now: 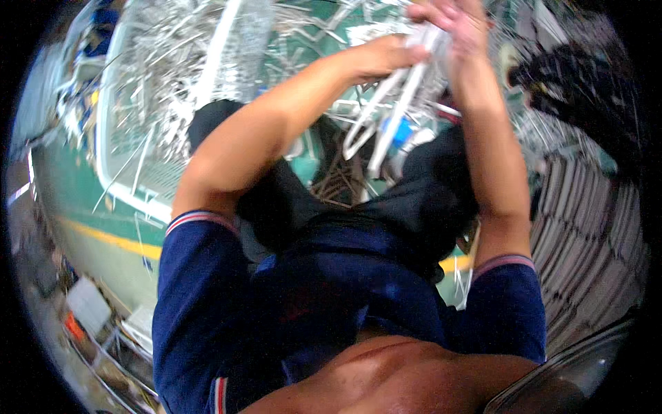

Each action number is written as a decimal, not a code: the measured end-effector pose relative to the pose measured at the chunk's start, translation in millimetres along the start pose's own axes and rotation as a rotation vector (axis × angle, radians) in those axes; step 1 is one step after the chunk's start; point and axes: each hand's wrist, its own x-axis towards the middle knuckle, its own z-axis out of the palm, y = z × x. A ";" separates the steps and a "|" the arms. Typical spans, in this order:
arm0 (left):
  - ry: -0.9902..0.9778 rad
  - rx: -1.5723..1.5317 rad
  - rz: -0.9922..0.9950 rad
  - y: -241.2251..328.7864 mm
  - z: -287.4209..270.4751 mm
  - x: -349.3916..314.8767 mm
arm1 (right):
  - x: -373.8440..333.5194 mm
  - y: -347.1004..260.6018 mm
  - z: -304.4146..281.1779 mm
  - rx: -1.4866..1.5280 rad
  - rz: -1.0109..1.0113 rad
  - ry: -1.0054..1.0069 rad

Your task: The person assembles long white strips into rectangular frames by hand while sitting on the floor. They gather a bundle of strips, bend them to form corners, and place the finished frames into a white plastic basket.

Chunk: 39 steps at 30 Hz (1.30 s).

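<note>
L hand point(386, 56): fingers closed on white strips point(404, 102), ends dangling near trousers point(441, 172). We judge a slack pinch could drop strips; loose ends might snag cloth. R hand point(463, 27), beside upper ends, is blurred, cropped at top; we can't tell its grip.

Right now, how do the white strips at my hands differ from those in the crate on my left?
The held strips form a small bunch; the heaped strips fill much of the crate. The held strips trail toward your body, roughly alongside each other, whereas the heaped strips lie jumbled. Both look thin and whitish.
</note>
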 end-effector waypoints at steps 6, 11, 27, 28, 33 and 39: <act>0.083 -0.671 -0.042 12.6 27.0 -11.4 | 16.8 -7.6 44.9 0.285 0.032 0.051; 0.054 -0.489 -0.187 45.8 15.8 -11.9 | 28.3 -10.2 42.1 0.029 -0.042 0.048; 1.505 0.728 0.598 102.1 -120.3 -33.5 | 42.5 -2.0 12.0 -0.377 0.641 -0.323; 1.492 0.699 0.707 108.3 -123.5 -41.2 | 33.8 18.7 21.8 -0.369 0.718 -0.392; 1.474 0.633 0.789 112.6 -94.4 -41.7 | 7.2 100.0 65.5 0.049 0.747 -0.414; 0.880 0.337 0.970 78.5 -56.8 -16.2 | 45.0 81.2 69.0 0.577 0.260 -0.237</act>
